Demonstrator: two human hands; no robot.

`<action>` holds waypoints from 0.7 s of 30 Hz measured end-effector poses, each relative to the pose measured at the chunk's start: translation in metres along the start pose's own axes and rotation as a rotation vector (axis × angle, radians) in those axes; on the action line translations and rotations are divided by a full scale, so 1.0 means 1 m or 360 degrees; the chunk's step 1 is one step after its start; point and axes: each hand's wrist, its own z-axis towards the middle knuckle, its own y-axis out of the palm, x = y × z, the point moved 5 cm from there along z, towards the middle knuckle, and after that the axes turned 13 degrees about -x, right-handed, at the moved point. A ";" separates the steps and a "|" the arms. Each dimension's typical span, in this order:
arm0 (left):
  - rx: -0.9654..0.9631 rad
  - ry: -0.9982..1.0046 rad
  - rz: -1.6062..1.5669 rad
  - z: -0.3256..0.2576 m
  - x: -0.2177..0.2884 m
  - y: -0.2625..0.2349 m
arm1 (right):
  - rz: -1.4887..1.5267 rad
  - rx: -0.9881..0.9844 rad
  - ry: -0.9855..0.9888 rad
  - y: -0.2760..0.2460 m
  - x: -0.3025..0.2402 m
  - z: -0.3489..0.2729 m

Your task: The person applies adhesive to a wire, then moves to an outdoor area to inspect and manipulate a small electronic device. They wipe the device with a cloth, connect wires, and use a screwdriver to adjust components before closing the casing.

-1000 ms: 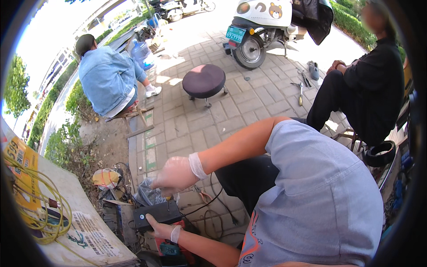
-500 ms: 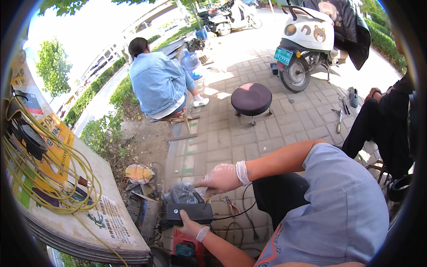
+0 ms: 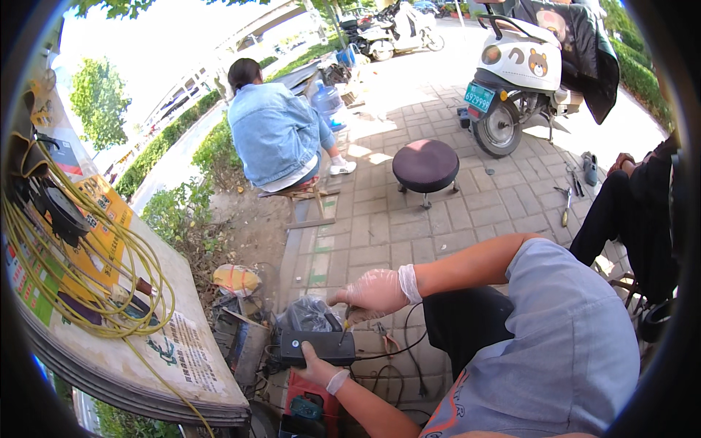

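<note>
**Gloved hands at a dark box on the pavement**

My left hand (image 3: 319,370) grips the near edge of the dark rectangular device (image 3: 317,349), fingers partly hidden beneath it. My right hand (image 3: 374,293), arm outstretched, pinches a thin tool (image 3: 343,330) onto its top; I cannot make out the tip. Cables (image 3: 398,350) trail right.

Matt black plastic box (image 3: 318,348), thin translucent gloves (glossy) (image 3: 376,292), rough brick paving (image 3: 380,226).

One round stool (image 3: 426,165); one scooter (image 3: 522,77); one black box (image 3: 318,349).
</note>
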 end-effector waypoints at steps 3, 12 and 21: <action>0.0062 -0.0007 0.0056 0.001 -0.001 -0.003 | -0.0014 0.0099 -0.0253 -0.001 -0.008 0.001; -0.0040 -0.0053 0.0003 0.003 0.000 -0.003 | -0.0293 0.0005 -0.0129 0.004 -0.003 0.006; -0.0012 0.0011 0.0123 0.004 -0.002 -0.003 | -0.0090 0.0084 -0.0100 0.006 -0.002 0.003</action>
